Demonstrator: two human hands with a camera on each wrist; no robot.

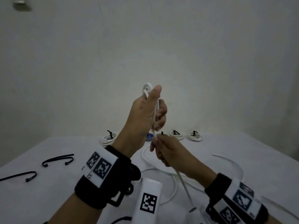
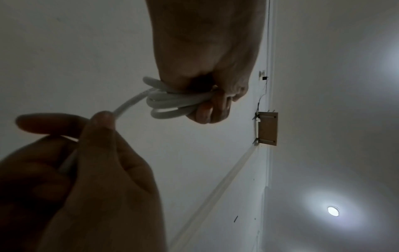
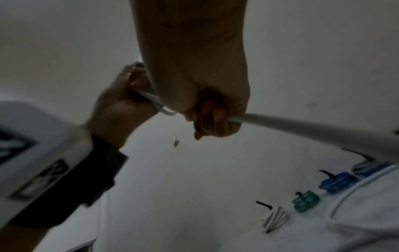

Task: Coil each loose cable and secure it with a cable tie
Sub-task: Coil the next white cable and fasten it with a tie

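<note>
Head cam above, facing fwd/down over table (image 1: 48,191) to wall, left wrist cam close, aimed up past left hand (image 2: 205,59) at ceiling, right wrist cam close, angled down, all share white cable (image 1: 156,113).

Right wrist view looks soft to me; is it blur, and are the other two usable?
Right wrist: motion-smeared and dim, tied coils fuzzy. Left wrist: ceiling lamp flares, right hand in shadow. Head: dim but sharpest, white cable clear.
</note>
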